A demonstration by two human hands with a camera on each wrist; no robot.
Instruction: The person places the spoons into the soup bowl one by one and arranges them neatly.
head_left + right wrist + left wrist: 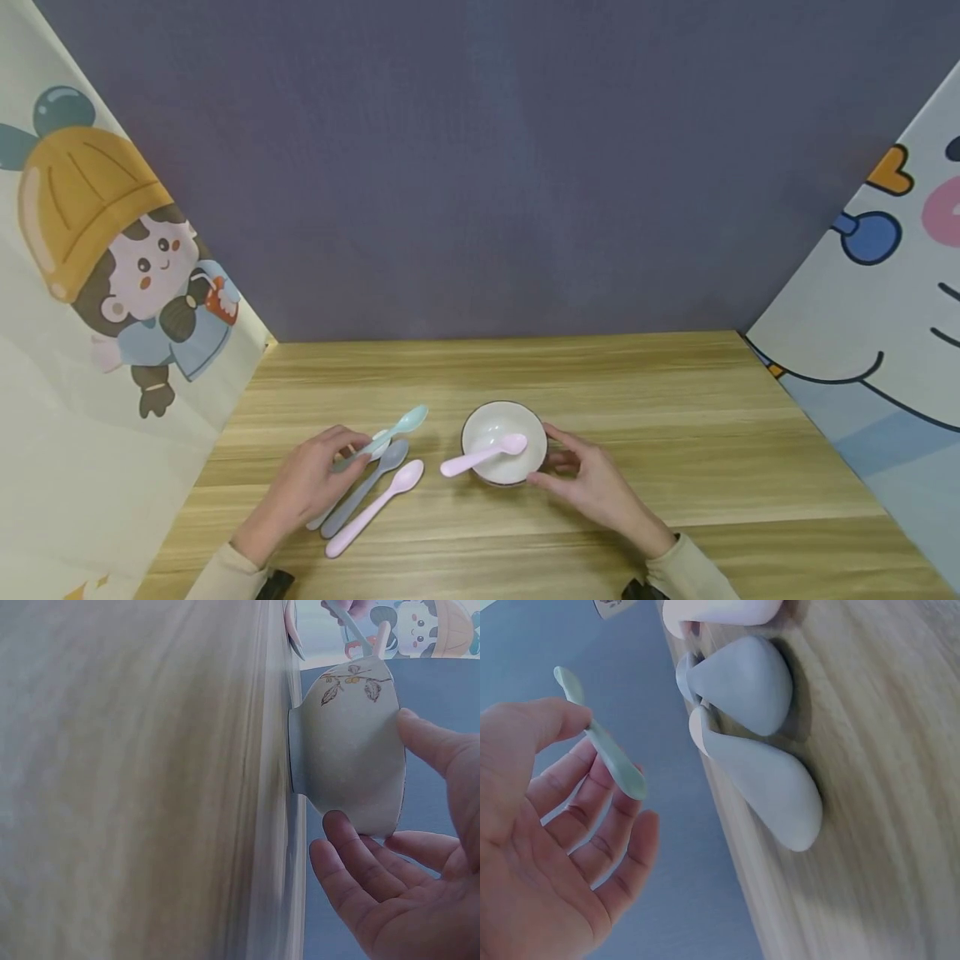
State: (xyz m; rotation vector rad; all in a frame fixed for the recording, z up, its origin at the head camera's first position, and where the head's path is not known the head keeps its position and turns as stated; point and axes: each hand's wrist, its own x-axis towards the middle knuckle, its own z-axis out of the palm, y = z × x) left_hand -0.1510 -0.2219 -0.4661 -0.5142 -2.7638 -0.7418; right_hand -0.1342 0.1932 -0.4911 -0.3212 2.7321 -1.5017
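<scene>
A light green spoon (pixel 409 420) is pinched between the thumb and fingers of my left hand (pixel 313 475), lifted above the other spoons. In the left wrist view, the green spoon (pixel 618 766) sticks out past the thumb. Below that hand lie a white spoon (pixel 381 446), a grey spoon (pixel 393 455) and a pink spoon (pixel 406 477). My right hand (pixel 588 483) holds the right side of a white bowl (pixel 489 421), thumb and fingers at its wall and rim. A second pink spoon (pixel 480 457) rests in the bowl, its handle over the left rim.
The bowl stands on a wooden table (pixel 675 400). A dark blue-grey panel (pixel 510 183) rises behind the table. Printed cartoon panels stand on both sides, one with a figure in a yellow hat (pixel 97 208).
</scene>
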